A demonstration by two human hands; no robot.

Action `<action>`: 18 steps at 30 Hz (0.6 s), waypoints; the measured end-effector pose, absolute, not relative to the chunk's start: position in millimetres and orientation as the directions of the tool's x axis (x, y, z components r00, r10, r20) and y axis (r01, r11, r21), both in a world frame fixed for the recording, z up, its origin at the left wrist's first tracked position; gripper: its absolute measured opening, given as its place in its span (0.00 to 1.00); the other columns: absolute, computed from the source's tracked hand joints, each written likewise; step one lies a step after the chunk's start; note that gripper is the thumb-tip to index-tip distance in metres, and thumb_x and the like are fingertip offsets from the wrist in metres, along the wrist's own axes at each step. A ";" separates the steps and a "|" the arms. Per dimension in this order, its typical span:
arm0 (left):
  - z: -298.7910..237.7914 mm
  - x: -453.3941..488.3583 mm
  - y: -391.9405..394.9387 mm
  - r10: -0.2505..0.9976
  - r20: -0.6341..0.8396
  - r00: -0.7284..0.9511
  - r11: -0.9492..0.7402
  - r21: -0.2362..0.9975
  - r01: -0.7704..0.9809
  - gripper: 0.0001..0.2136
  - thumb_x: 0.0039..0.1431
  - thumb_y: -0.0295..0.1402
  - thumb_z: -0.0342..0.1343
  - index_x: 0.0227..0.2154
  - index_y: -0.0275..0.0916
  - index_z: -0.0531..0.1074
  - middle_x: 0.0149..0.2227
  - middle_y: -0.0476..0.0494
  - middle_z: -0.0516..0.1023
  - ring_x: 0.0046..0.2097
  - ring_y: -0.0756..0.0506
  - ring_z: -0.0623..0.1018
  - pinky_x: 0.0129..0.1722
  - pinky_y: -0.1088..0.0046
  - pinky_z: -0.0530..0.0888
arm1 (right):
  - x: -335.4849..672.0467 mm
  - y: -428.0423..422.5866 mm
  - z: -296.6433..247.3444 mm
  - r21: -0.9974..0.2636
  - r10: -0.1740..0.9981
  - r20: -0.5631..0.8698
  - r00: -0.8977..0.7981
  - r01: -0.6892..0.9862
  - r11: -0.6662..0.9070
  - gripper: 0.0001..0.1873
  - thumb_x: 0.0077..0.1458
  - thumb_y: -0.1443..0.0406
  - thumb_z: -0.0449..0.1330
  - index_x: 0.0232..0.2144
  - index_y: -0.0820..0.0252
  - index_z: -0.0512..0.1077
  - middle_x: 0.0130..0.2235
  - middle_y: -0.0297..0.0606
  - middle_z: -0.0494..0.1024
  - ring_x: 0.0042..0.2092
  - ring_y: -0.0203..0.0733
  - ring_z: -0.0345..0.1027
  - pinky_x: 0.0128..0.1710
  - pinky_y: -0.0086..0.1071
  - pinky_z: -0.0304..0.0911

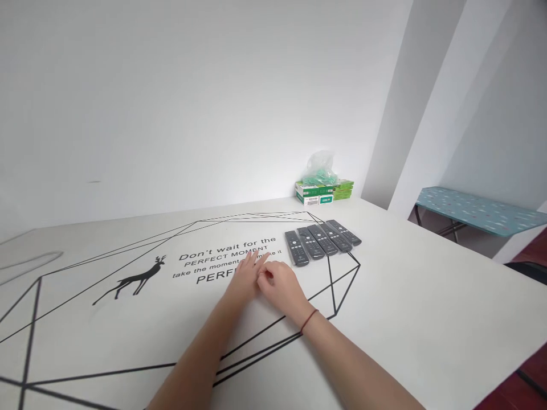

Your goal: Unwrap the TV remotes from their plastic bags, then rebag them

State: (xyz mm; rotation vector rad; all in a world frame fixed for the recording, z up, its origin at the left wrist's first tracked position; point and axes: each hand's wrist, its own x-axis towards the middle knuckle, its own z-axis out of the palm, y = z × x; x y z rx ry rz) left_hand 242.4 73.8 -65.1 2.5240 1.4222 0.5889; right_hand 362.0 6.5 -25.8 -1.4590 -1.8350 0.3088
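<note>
My left hand (243, 279) lies flat on the white table (427, 319) with its fingers stretched out over the printed lettering. My right hand (280, 285) rests right beside it, touching it, with fingers curled in; what it holds, if anything, is hidden. A red cord circles my right wrist. Several dark remote controls (321, 240) lie side by side in a row just beyond and to the right of my hands, apart from them.
Green and white boxes (323, 191) with a crumpled green plastic bag (319, 168) on top stand against the wall at the back. A black deer print (137, 279) marks the table's left. A light blue board on legs (478, 210) stands at the right.
</note>
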 end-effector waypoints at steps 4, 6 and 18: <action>-63.0 193.2 50.0 0.897 0.131 0.421 -0.441 0.286 0.850 0.25 0.63 0.43 0.38 0.59 0.40 0.61 0.64 0.37 0.57 0.65 0.36 0.54 0.61 0.50 0.54 | 357.8 6.1 -35.5 -0.547 0.929 0.348 -0.126 0.777 0.311 0.08 0.53 0.70 0.53 0.25 0.61 0.70 0.30 0.37 0.75 0.34 0.39 0.65 0.36 0.30 0.58; -60.4 178.3 27.8 0.898 0.111 0.425 -0.438 0.294 0.850 0.26 0.63 0.45 0.38 0.60 0.40 0.59 0.64 0.38 0.55 0.65 0.36 0.53 0.61 0.49 0.52 | 353.7 4.1 -39.1 -0.542 0.934 0.330 -0.139 0.781 0.309 0.09 0.53 0.71 0.52 0.25 0.61 0.71 0.30 0.39 0.75 0.35 0.40 0.66 0.37 0.32 0.59; -33.2 188.3 -30.0 0.857 0.120 0.502 -0.434 0.695 0.574 0.25 0.56 0.29 0.49 0.58 0.42 0.63 0.67 0.38 0.46 0.67 0.34 0.47 0.57 0.54 0.65 | 341.3 -18.3 -56.7 -0.318 0.828 0.190 -0.527 0.765 0.560 0.32 0.55 0.62 0.53 0.62 0.60 0.56 0.64 0.47 0.55 0.65 0.56 0.43 0.59 0.53 0.49</action>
